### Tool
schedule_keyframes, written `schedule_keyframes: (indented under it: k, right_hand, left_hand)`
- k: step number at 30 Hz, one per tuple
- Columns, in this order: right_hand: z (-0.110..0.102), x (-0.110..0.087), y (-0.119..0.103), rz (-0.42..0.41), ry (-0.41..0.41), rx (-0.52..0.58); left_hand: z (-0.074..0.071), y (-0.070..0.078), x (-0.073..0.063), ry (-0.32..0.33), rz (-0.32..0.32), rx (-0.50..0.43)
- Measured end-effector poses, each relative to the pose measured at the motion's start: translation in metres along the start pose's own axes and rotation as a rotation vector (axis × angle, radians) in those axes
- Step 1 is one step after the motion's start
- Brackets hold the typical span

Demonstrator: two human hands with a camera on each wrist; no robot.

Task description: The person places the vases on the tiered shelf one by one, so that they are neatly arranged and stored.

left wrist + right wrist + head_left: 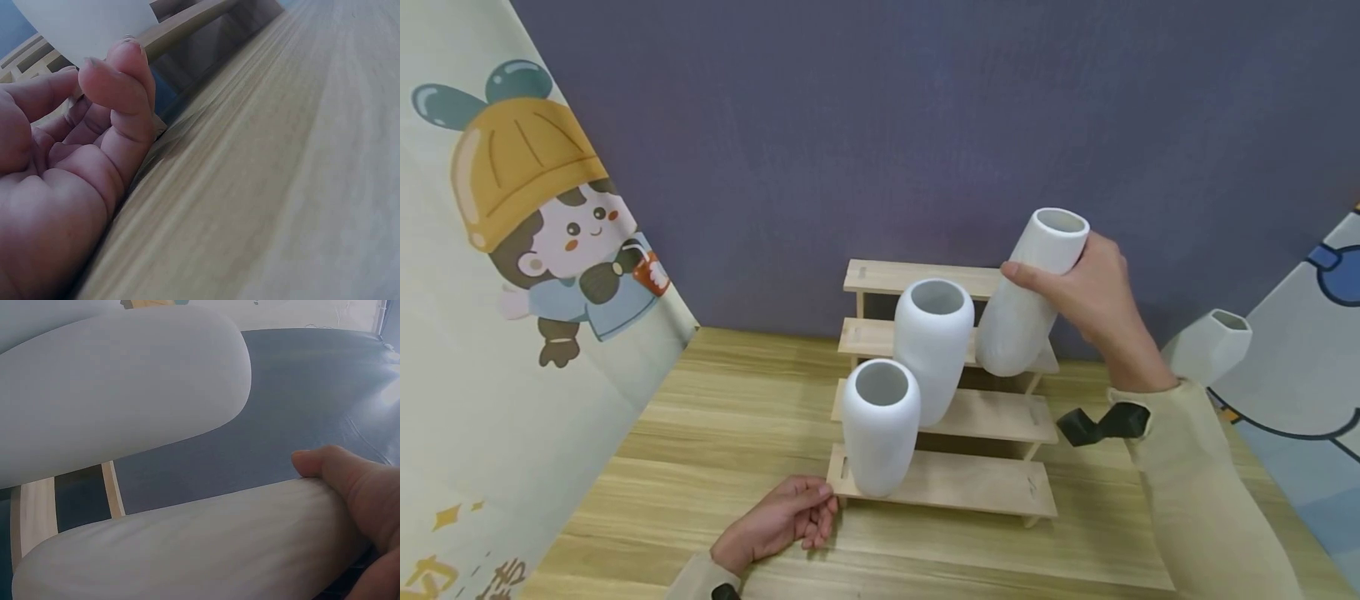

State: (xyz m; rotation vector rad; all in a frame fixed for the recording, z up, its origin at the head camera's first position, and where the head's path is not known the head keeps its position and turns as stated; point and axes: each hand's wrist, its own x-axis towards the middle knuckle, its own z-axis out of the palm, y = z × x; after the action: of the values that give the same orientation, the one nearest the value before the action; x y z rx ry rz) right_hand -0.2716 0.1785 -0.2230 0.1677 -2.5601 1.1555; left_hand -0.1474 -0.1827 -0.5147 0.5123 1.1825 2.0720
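A four-step wooden stand (977,483) rests on the wood-grain table. My left hand (786,517) lies at its front left corner, thumb and curled fingers pinching the end of the lowest step. High at the right, my right hand (1093,287) grips a textured white vase (1015,325) near its rim. That vase tilts, its base in front of the upper steps; whether it touches them I cannot tell. A smooth white vase (880,433) stands on the lowest step at the left. Behind it, another smooth white vase (934,350) stands on the second step.
A faceted white vase (1206,346) is at the far right, partly behind the right forearm. A dark blue-grey wall (880,150) rises behind the stand. Cartoon-printed panels (572,233) flank the table on both sides.
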Motion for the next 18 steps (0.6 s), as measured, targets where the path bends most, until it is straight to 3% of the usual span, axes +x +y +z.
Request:
schedule_keyframes:
  k: [3, 18]
  right_hand:
    - [0.002, 0.001, -0.003, -0.001, -0.007, 0.011]
    - [0.021, -0.059, -0.036, 0.095, 0.067, 0.009]
  left_hand:
    - [0.001, 0.001, -0.001, 0.006, -0.012, -0.001]
    - [-0.007, 0.000, -0.054, -0.085, -0.079, 0.018]
